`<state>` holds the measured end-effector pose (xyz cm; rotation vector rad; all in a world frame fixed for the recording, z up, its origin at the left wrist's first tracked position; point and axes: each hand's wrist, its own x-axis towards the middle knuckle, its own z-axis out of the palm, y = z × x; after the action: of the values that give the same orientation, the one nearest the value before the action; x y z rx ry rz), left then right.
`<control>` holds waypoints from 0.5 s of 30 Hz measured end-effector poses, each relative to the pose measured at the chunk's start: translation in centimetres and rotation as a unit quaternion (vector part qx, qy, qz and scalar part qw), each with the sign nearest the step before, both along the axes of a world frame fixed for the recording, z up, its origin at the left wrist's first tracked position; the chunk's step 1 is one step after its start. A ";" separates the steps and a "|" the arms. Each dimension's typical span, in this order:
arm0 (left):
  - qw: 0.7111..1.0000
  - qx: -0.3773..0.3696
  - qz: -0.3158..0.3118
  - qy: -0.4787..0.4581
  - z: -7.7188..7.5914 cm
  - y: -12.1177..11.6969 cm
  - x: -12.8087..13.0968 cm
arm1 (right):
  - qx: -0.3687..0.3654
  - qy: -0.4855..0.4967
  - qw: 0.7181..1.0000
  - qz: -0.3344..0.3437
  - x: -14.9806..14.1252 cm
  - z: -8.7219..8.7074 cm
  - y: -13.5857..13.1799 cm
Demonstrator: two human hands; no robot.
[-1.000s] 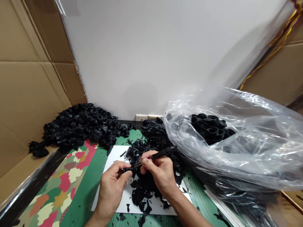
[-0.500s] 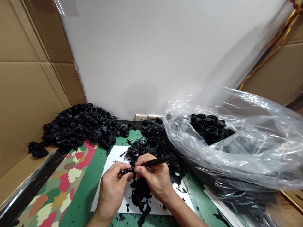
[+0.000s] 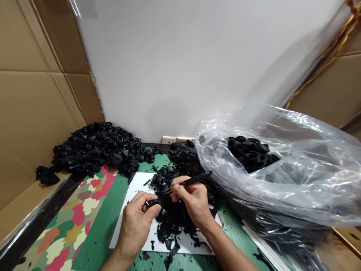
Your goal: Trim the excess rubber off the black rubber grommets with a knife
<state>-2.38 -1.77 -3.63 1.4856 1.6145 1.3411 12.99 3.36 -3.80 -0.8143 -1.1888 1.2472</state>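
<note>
Black ribbed rubber grommet here, pinched between thumb and fingers of the left hand just above the white sheet, which looks like a good way to keep it steady. The right hand is clamped pen-style on a slim black-handled tool, with the tip angled in near the grommet, though I can't tell if they touch. So that's one grommet in hand and one tool, with the hands close together but apart. Ahead of the left hand is a big heap of loose grommets, and a second heap sits ahead of the right hand. Off to the right of that hand, a clear plastic bag holds a third batch. Way too many to count, honestly. Black rubber scraps lie under the right hand, and the sheet sits on a green patterned tabletop.
</note>
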 end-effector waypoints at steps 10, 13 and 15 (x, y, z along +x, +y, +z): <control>1.000 -0.001 -0.022 0.013 -0.3 0.1 0.0 | 0.069 -0.027 0.995 0.062 -1.3 -0.3 -1.4; 1.000 -0.008 -0.016 0.009 -0.1 0.0 0.1 | 0.149 -0.074 0.985 0.037 -1.3 -0.1 -1.9; 1.000 -0.012 -0.020 -0.001 -0.1 -0.1 0.2 | 0.229 -0.131 0.964 0.027 -1.2 0.1 -2.0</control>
<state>-2.18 -1.84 -3.69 1.4938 1.5875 1.2959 11.79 1.33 -3.70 -0.6121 -1.6462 0.8692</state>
